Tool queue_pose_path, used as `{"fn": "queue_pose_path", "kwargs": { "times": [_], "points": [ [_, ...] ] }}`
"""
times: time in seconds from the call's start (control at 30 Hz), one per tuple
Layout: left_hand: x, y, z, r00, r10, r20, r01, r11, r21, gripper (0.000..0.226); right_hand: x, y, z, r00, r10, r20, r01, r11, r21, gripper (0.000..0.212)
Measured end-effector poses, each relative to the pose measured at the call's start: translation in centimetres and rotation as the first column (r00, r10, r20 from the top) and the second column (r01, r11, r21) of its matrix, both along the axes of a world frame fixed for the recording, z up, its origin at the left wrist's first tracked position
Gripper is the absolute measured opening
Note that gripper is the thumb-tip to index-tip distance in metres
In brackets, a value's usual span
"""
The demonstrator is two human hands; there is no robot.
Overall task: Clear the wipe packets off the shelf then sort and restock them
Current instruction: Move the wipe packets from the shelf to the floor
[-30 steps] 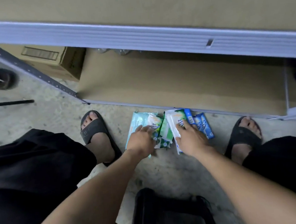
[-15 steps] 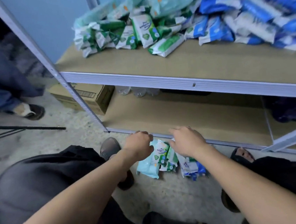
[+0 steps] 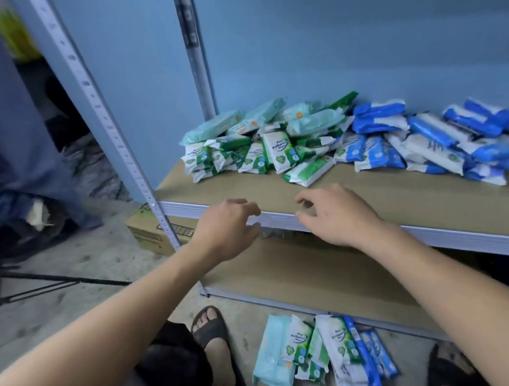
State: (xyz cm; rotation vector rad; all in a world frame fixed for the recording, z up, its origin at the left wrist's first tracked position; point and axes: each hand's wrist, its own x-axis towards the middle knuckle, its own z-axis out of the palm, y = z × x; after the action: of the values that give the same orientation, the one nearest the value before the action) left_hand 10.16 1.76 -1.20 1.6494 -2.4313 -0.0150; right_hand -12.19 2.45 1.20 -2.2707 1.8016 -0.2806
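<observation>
The left grip [image 3: 225, 230] hovers at the shelf [image 3: 389, 200] edge, fingers loosely curled, holding nothing. Just right of it, the right grip [image 3: 334, 216] is equally loose and empty. Beyond both lies the large pile of wipe packets [image 3: 304, 143]. Below them, a few floor packets [image 3: 323, 352] lie together. Clearing looks barely begun; sorting and restocking remain.

Wipe packets [image 3: 351, 141] heaped on shelf [image 3: 404, 196]
</observation>
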Motion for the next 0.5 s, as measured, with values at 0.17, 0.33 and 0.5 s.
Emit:
{"fn": "queue_pose_path", "kwargs": {
  "times": [0.17,0.33,0.5],
  "points": [
    [2.1,-4.7,0.6,0.996,0.093,-0.016,-0.094,0.992,-0.078,0.037,0.1,-4.0,0.6,1.000,-0.021,-0.012,0.020,0.996,-0.089,0.042],
    [4.5,-9.3,-0.1,0.966,0.256,-0.030,-0.257,0.958,-0.127,0.055,0.9,-7.4,-1.4,0.999,-0.003,-0.041,0.000,0.997,-0.074,0.046],
    [6.0,-12.5,-0.8,0.909,0.393,-0.141,-0.402,0.915,-0.043,0.069,1.2,-8.9,-4.0,0.997,0.047,-0.065,-0.048,0.999,-0.010,0.051]
  ]
}}
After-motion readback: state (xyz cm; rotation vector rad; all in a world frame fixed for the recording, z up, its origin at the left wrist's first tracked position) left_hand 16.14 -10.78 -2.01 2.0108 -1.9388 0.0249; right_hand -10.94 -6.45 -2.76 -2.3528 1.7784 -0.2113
